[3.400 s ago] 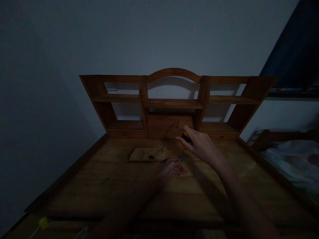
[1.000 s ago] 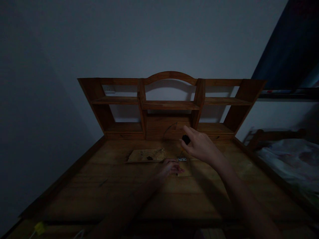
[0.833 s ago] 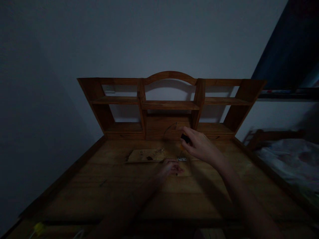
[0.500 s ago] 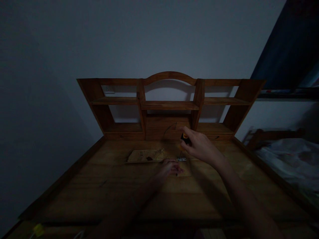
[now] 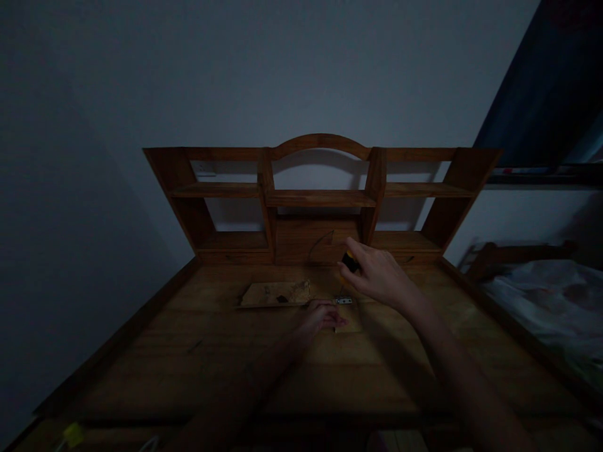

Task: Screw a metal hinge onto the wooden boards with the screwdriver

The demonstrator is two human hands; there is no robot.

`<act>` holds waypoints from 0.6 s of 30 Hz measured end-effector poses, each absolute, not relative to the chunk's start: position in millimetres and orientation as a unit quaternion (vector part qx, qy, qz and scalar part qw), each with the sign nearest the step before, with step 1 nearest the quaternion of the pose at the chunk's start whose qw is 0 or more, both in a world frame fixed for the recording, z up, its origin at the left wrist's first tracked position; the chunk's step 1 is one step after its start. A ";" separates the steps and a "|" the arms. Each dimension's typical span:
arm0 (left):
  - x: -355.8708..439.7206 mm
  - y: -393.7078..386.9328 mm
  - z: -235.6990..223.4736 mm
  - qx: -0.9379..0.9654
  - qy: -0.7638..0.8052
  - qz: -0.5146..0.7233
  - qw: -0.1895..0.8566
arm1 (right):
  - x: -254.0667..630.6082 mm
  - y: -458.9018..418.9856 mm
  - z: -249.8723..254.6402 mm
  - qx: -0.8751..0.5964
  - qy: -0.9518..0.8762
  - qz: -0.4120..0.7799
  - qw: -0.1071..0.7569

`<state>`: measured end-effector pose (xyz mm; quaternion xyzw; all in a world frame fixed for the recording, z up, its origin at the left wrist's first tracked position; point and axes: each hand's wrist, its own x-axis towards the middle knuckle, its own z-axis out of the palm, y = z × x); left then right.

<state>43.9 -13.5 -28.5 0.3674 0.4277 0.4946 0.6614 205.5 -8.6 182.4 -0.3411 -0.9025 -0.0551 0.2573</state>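
My right hand (image 5: 379,276) is closed around the black and yellow handle of a screwdriver (image 5: 350,262), its thin shaft pointing down. Under the shaft lies a small metal hinge plate (image 5: 343,301) with holes; whether the tip sits in a screw is too dark to tell. My left hand (image 5: 320,317) is just left of the plate, fingers curled over a small flat piece of wood (image 5: 351,321) on the desk. Its fingers partly hide that piece. A longer wooden board (image 5: 271,294) with a dark mark and a rough right end lies beyond my left hand.
The wooden desk (image 5: 188,370) has raised side edges and a shelf unit (image 5: 320,199) along its back. A yellow object (image 5: 73,434) and a white cord are at the lower left. To the right, clear plastic sheeting (image 5: 551,301) covers something.
The screwdriver handle has turned slightly in my right hand, and the thumb and fingers have shifted a little. My left hand stays nearly in place.
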 end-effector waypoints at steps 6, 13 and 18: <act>45.7 -15.4 -22.7 0.367 0.442 0.499 0.648 | 206.2 -7.6 181.6 -0.332 -0.907 -0.042 0.256; 44.9 -14.9 -23.3 0.374 0.431 0.495 0.655 | 208.8 -8.8 184.5 -0.307 -0.917 -0.009 0.254; 44.5 -13.2 -23.4 0.368 0.445 0.485 0.656 | 207.8 -8.6 182.6 -0.344 -0.905 -0.036 0.246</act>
